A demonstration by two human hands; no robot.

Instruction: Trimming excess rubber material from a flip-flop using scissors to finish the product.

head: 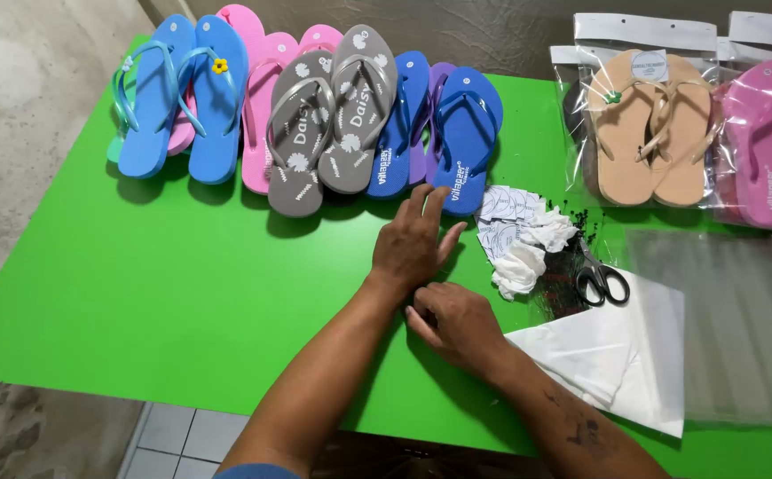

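My left hand (414, 241) lies flat on the green table (182, 284), fingers stretched toward the heel of a dark blue flip-flop (468, 133). My right hand (453, 321) rests just below it, fingers curled and pinched near the left wrist; whether it holds something small I cannot tell. Right beside the hands lie small white paper tags (503, 211) and a crumpled white cloth (528, 257).
Flip-flops line the table's back: light blue (182, 98), pink (266, 98), grey with daisies (333, 115), purple. Bagged tan (648, 124) and pink (768, 142) pairs lie at the right. Black scissors (601, 279), white sheets (617, 355) and clear bags (741, 319) lie at the right.
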